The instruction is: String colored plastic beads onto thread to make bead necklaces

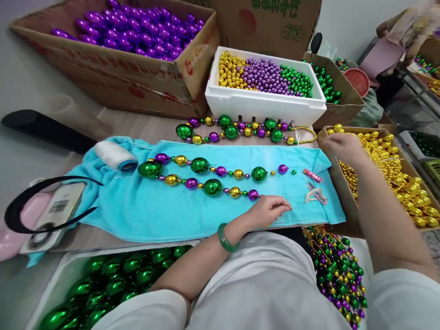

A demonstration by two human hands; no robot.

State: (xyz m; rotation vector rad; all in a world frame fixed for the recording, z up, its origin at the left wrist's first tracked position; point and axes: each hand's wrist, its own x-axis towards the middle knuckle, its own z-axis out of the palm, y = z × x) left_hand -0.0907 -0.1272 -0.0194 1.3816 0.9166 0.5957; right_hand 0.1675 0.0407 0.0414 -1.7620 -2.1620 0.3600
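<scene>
A half-strung necklace of green, gold and purple beads [206,176] lies in two rows on a turquoise towel [154,211]. My left hand [270,210], with a green bangle on its wrist, rests on the towel at the end of the near row, its fingers pinched together on something too thin to make out. My right hand [343,145] reaches over the rim of a cardboard box of gold beads [395,174] at the right, fingers curled down into the beads. What those fingers hold is hidden.
A finished bead string [240,130] lies beyond the towel before a white foam box [264,107] of small gold, purple and green beads. A carton of purple ovals [137,32] stands far left, green ovals [113,279] near left. Thread spool [117,156], clips [314,192], finished necklaces [338,275].
</scene>
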